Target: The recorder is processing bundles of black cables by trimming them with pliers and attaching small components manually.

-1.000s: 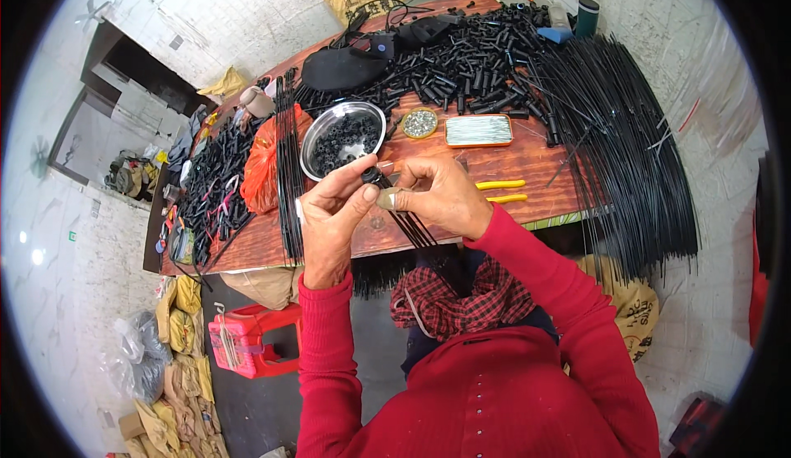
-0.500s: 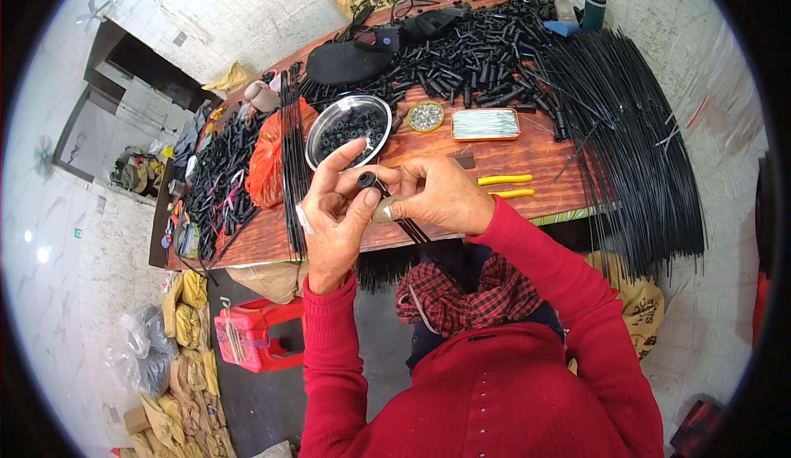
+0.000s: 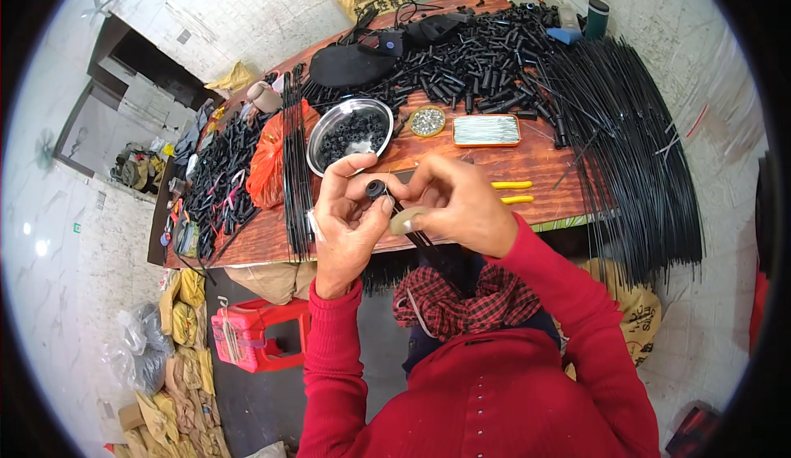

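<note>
and here are the left hand [image 3: 346, 219]'s fingers, closed round a short black tube [image 3: 376, 189], its round open end tipped up, the thumb pressed to its side. the right hand [image 3: 470, 209] is right alongside, thumb and forefinger bent in toward the black rods [image 3: 430, 252] that slant down from the tube toward the lap; whether those fingers are clamped on anything, i can't tell. a beige patch sits at the right thumb's tip.

how far along? this one piece looks part-way: tube and rods are together at the hands, though how firmly they join is hidden. plenty looks left loose!

just beyond the hands, on the tabletop [image 3: 548, 161], a steel bowl [image 3: 312, 147] carries small black rings [image 3: 350, 131]. next to it, a round dish of small metal bits [image 3: 428, 121], then an orange tray [image 3: 486, 145] of thin pale sticks [image 3: 487, 130]. yellow-handled pliers [image 3: 512, 185] lie beside the right wrist.

farther out, loose black tubes are heaped at the back, a great fan of black rods spreads over the right side, and an orange bag [image 3: 268, 165] sits left. below, checked cloth [image 3: 494, 293] covers the lap, and a red stool [image 3: 247, 336] stands on the floor.
</note>
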`<state>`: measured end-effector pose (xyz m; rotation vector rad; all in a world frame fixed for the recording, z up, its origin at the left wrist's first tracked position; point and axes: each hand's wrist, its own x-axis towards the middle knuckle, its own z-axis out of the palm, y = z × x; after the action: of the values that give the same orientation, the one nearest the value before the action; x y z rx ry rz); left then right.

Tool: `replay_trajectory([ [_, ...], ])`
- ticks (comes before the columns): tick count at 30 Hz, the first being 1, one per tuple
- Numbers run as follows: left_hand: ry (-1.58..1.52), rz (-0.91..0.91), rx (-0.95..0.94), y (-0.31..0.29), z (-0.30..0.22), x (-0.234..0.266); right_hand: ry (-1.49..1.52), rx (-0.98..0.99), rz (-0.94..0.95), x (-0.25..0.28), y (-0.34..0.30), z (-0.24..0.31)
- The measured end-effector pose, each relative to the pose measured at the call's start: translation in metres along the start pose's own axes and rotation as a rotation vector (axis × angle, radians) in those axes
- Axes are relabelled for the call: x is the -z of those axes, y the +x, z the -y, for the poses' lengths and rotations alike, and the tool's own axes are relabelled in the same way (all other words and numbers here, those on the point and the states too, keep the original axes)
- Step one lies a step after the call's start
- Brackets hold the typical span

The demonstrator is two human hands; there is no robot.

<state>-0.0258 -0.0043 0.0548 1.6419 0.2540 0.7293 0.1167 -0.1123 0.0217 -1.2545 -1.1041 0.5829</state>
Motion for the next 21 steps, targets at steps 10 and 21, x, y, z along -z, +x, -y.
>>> replay_trajectory([
  [10, -0.007, 0.056, -0.042, 0.008, -0.001, -0.013, -0.257, 0.410, -0.044, 0.022, 0.012, 0.026],
  [21, 0.076, -0.032, -0.029, 0.011, 0.009, -0.013, -0.039, 0.148, -0.152, 0.006, 0.002, 0.012],
])
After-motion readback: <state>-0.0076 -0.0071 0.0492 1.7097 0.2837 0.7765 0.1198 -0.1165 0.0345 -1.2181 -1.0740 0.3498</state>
